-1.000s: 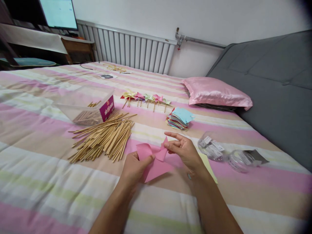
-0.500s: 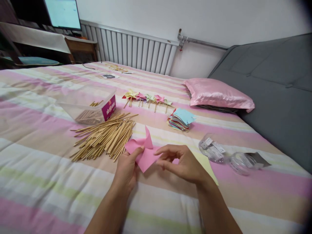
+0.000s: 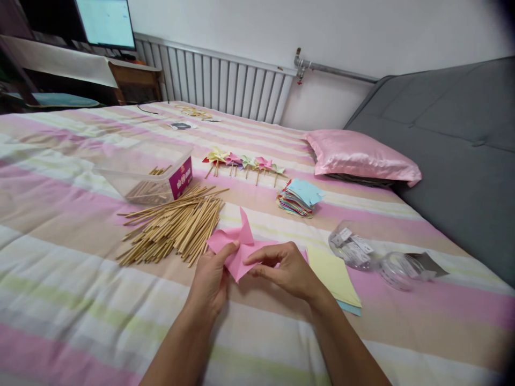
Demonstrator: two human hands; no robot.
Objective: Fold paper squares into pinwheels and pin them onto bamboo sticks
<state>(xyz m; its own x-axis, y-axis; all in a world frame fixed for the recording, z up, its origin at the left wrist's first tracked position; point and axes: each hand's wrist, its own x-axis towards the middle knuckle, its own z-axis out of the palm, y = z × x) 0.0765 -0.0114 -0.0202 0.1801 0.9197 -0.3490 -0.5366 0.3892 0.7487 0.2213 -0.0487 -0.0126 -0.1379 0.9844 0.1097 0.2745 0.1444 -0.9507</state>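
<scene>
A pink sheet of paper (image 3: pixel 238 267), partly folded into a pinwheel with one blade standing up, is held just above the bed. My left hand (image 3: pixel 210 279) pinches it near the middle, thumb on top. From the other side, my right hand (image 3: pixel 287 271) has its index finger and thumb closed on the lower right part of the paper. Its other fingers are curled behind. Beyond my right wrist lies a stack of yellow and blue paper sheets (image 3: pixel 333 276). Left of the paper is a loose heap of thin wooden sticks (image 3: pixel 173 230).
A clear plastic box (image 3: pixel 147 185) with sticks inside stands behind the heap. Several finished pinwheels (image 3: pixel 247 162) lie in a row. A pile of coloured paper (image 3: pixel 298 198), clear round containers (image 3: pixel 350 246) and a pink pillow (image 3: pixel 362 155) are to the right.
My right hand has moved left and inward, from the paper's right edge onto its lower part. More of the yellow and blue sheets now shows. My left hand stays put.
</scene>
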